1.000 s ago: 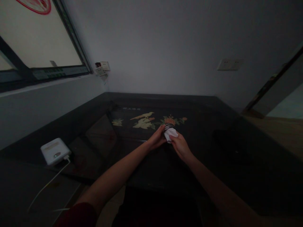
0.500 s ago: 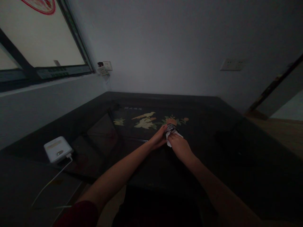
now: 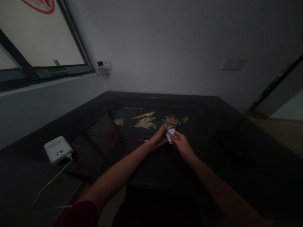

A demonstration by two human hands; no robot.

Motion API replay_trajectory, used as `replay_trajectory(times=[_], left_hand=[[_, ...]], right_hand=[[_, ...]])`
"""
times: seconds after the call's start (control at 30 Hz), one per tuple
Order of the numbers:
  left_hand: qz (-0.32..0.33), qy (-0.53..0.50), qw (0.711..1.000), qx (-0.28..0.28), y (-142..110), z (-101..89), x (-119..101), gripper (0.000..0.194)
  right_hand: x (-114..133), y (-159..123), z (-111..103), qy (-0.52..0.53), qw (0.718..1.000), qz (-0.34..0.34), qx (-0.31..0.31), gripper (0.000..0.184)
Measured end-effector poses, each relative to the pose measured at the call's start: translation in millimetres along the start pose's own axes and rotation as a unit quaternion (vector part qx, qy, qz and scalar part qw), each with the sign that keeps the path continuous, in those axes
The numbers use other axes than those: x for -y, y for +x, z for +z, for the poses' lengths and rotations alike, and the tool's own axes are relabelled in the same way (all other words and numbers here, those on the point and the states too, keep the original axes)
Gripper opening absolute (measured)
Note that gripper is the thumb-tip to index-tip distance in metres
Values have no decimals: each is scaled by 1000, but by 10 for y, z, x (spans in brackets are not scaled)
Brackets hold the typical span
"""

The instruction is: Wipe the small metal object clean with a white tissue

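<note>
Over the middle of the dark table, my left hand (image 3: pixel 159 137) is closed around one side of a thin, dark-rimmed thing that looks like a pair of glasses (image 3: pixel 170 126). My right hand (image 3: pixel 182 144) pinches a white tissue or cloth (image 3: pixel 169 135) just below the rim. The white piece hangs folded between the two hands and touches the glasses. Fingers and poor light hide part of the glasses.
The glossy dark table (image 3: pixel 151 170) has a bird-and-flower picture (image 3: pixel 145 121) on its top. At the left sits a white box-shaped device (image 3: pixel 58 148) with a white cable (image 3: pixel 50 181). Wall sockets (image 3: pixel 233 64) are behind, and a window (image 3: pixel 44 37) is at the upper left.
My right hand has drawn slightly right and opened out from over the glasses, now pinching the tissue's edge. The tissue looks more folded and narrower. My left hand has barely moved.
</note>
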State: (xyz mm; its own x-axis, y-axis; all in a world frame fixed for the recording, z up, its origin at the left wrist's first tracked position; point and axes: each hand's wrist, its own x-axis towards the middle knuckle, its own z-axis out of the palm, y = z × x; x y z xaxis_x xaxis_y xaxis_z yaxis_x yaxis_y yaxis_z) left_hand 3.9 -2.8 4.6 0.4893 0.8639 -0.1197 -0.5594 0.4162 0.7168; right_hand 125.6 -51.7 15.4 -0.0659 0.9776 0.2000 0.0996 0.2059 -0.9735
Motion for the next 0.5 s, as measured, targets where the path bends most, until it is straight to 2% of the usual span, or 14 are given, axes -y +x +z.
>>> replay_trajectory(times=[0.07,0.13,0.2,0.27,0.37,0.5], left_hand=[[-3,-4,1000,-2,13,1,4,25],[-5,-5,1000,-6,27,-7,9,26],[-8,-3,1000,-10,34,-20,12,26],[-10,0,1000,-10,35,-36,15,27],[-5,3,1000,1,44,-63,27,29],[9,-7,1000,12,84,-88,54,28]], right_hand=[[-50,14,25,76,997,20,-25,24],[-67,17,28,76,996,20,-29,24],[-55,13,5,7,1000,0,-14,21],[-25,4,-35,-105,994,-35,16,17],[41,-19,-98,-289,951,-88,72,19],[160,-47,-121,-481,857,-120,139,32]])
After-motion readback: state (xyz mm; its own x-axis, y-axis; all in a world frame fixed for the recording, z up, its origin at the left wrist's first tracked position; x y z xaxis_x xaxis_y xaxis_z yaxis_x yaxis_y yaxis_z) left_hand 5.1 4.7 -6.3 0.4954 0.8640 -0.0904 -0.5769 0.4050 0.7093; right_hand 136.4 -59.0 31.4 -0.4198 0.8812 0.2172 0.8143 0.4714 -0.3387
